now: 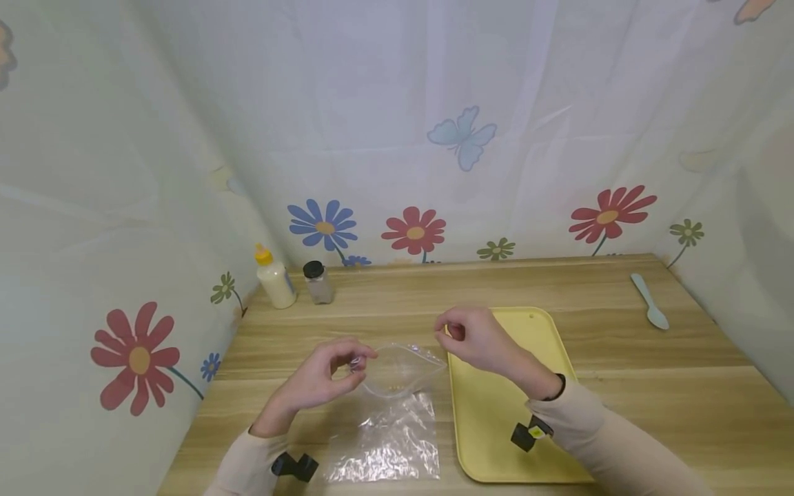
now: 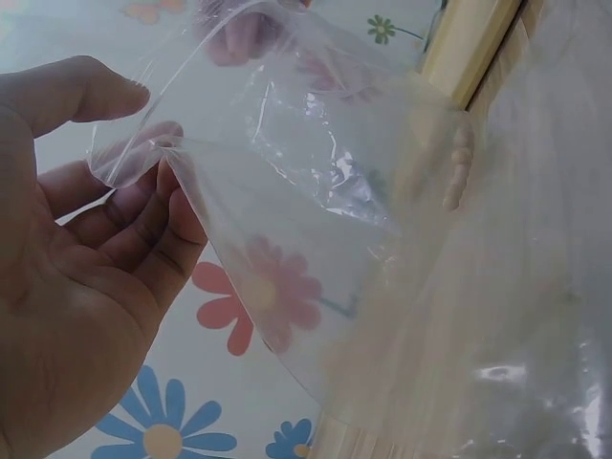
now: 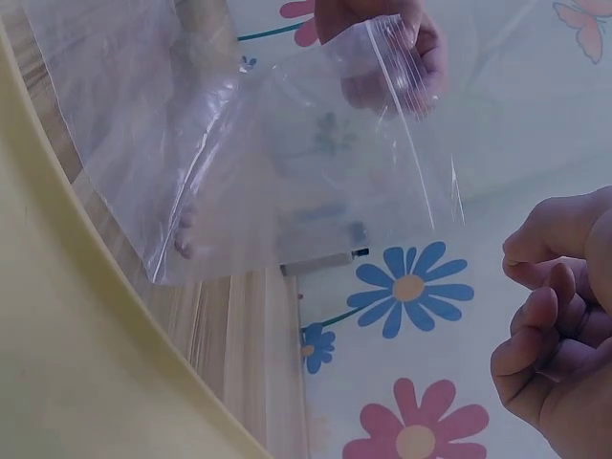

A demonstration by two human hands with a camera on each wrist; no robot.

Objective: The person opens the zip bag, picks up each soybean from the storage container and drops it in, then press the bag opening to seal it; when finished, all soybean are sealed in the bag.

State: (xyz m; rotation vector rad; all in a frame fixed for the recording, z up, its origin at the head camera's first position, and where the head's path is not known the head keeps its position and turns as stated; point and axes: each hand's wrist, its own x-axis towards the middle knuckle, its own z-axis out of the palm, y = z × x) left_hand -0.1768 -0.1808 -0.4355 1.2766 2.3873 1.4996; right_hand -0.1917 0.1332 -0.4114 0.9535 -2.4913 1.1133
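My left hand (image 1: 329, 374) holds a clear zip bag (image 1: 387, 441) by the left side of its mouth, which gapes in a rounded loop. Several small yellowish pieces (image 1: 395, 388) show through the plastic; the left wrist view has them in a short row (image 2: 460, 164) of pale beads. Off to the right of the bag's mouth, above the tray, hovers my right hand (image 1: 474, 337). Its fingers are curled in and the thumb tip lies near the index fingertip; the right wrist view shows nothing between these fingers (image 3: 535, 320).
A yellow tray (image 1: 490, 427) lies under my right forearm, close to the bag. Toward the back left stand a glue-like bottle (image 1: 277, 286) with an orange tip and a small black-lidded jar (image 1: 319, 286). A pale spoon (image 1: 650, 303) lies far right. Floral curtains surround the wooden table (image 1: 670, 399).
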